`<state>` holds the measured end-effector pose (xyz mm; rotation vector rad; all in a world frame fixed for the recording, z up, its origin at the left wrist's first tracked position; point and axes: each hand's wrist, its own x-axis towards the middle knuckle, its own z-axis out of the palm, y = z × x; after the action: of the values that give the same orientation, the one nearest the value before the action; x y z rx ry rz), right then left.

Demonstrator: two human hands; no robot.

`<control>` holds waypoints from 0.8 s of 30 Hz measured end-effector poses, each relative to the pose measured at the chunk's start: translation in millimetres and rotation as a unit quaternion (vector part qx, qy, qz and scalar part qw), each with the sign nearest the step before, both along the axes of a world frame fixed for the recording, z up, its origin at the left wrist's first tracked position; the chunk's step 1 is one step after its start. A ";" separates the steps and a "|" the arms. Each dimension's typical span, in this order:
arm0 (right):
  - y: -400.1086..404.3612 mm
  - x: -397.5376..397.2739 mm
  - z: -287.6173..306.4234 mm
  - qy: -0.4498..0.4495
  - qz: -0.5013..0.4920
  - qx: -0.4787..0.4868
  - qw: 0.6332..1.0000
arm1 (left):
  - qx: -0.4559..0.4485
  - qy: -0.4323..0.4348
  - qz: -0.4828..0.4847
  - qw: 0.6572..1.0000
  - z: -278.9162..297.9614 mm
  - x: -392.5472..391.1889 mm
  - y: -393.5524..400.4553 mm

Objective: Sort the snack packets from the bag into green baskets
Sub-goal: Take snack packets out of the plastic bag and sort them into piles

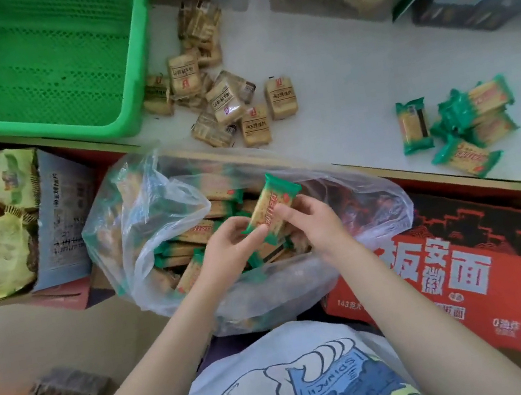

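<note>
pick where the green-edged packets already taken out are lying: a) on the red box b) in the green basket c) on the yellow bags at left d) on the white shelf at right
d: the green-edged packets lie in a small cluster on the white shelf, while the green basket holds none.

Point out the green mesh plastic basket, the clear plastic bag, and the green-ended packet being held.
Green mesh plastic basket (142,89), head view, on its right wall.
Clear plastic bag (138,225), head view, on its left side.
Green-ended snack packet (273,200), head view, on its upper middle.
</note>
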<state>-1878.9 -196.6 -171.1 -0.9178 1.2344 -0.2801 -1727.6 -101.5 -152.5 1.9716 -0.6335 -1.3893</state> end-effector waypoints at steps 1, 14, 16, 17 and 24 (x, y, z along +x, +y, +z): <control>-5.0 -11.9 6.1 -0.030 -0.034 0.029 0.999 | -0.001 0.071 0.052 0.996 7.2 -11.6 -14.0; -95.8 -224.4 53.6 -0.007 -0.152 -0.004 0.988 | -0.025 0.183 -0.068 0.980 18.1 -173.6 -187.2; -109.4 -254.9 42.8 0.059 -0.174 -0.026 0.983 | -0.051 0.022 -0.144 0.988 1.4 -201.9 -196.9; -116.8 -268.5 37.0 0.091 -0.185 -0.040 0.978 | -0.060 -0.091 -0.210 0.972 -9.3 -211.7 -198.4; -172.6 -297.2 -12.9 0.186 -0.223 -0.105 0.951 | -0.055 -0.303 -0.365 0.879 -49.5 -229.6 -178.0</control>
<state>-2176.1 -369.1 -183.9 -0.8882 1.7901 -0.6295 -1957.1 -279.5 -202.0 2.1639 -1.8540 -1.0315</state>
